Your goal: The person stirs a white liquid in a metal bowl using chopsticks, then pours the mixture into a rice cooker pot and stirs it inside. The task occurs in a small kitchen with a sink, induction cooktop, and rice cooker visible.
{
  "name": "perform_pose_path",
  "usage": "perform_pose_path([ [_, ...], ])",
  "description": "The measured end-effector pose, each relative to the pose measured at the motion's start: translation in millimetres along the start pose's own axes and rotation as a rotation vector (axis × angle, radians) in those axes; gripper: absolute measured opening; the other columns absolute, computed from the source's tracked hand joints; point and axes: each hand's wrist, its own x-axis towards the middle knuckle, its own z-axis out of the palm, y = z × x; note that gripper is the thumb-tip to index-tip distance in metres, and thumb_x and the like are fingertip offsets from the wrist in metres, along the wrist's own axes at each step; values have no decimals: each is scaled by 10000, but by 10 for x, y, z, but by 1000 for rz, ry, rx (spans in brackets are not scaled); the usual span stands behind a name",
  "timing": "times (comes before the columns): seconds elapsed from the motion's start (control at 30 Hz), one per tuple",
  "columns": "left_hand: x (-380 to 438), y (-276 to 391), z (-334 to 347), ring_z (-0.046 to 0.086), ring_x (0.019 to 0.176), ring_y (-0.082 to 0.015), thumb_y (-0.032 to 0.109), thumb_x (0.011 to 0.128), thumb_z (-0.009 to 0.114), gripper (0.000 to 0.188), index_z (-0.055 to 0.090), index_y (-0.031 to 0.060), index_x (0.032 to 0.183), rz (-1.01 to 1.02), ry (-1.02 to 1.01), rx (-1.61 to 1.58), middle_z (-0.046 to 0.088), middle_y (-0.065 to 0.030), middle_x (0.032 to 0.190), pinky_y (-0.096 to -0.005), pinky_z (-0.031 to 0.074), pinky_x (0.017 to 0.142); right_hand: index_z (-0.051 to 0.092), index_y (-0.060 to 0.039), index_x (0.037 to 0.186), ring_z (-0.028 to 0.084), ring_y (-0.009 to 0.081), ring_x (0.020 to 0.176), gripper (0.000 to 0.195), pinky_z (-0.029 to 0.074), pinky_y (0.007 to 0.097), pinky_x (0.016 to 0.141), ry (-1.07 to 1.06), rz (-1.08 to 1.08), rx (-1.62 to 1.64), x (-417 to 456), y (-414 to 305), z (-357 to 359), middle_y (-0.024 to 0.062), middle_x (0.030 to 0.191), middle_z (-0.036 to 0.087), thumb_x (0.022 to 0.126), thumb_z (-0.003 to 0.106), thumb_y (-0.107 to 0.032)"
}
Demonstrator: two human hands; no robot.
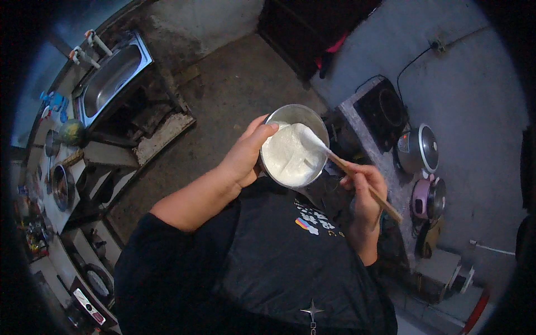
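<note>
My left hand (249, 153) grips the near-left side of a round metal pot (312, 112), its thumb over the rim. Inside lies a thick, glossy white mixture (284, 153), smeared in soft folds. My right hand (365, 184) is closed around the wooden handle of a spatula or spoon (383, 204). The tool's head rests in the mixture, coated white, so its exact shape cannot be told. Its handle crosses the pot's right rim and slants down to the right. The pot is held up in front of my dark apron (284, 234).
On the left, a steel sink (113, 79) with taps adjoins a counter bearing a green melon (72, 132) and a metal pan (63, 187). To the right, a ledge carries an induction cooktop (381, 113), a rice cooker (414, 148) and a pink cooker (427, 199).
</note>
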Motion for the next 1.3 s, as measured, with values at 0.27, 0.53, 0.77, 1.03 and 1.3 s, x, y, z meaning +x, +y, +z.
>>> perform_pose_path([
  [0.27,40,-31,-113,566,1070,-214,261,897,564,511,382,67,1333,67,149,48,549,-116,1176,-339,504,857,602,15,999,659,275,869,199,515,352,781,-401,-330,-534,-64,105,216,190,1115,640,821,634,-69],
  [0.53,-2,31,39,560,1078,-220,300,904,542,501,387,71,1322,-43,41,-31,538,-109,1188,-369,508,860,585,29,993,592,167,719,243,488,284,686,-108,261,611,-27,278,178,150,947,638,958,485,-189],
  [0.77,13,-6,41,562,1084,-214,308,901,540,503,384,93,1328,-51,-46,-79,541,-100,1190,-371,510,863,597,24,997,608,180,785,180,499,288,730,49,-24,309,-13,203,67,181,1039,638,931,508,-118],
  [1.03,-26,18,-23,498,1198,-284,318,916,484,488,374,126,1350,-78,115,34,496,-135,1287,-460,456,957,620,-18,1067,622,304,998,236,489,384,855,-363,-213,-398,-120,89,128,155,1104,642,868,587,-142],
  [1.3,-10,-11,15,531,1146,-277,374,906,503,535,427,7,1288,-108,37,57,513,-169,1262,-399,447,962,612,-6,976,613,99,746,194,495,243,677,-183,252,425,-177,187,160,63,864,637,938,548,-185],
])
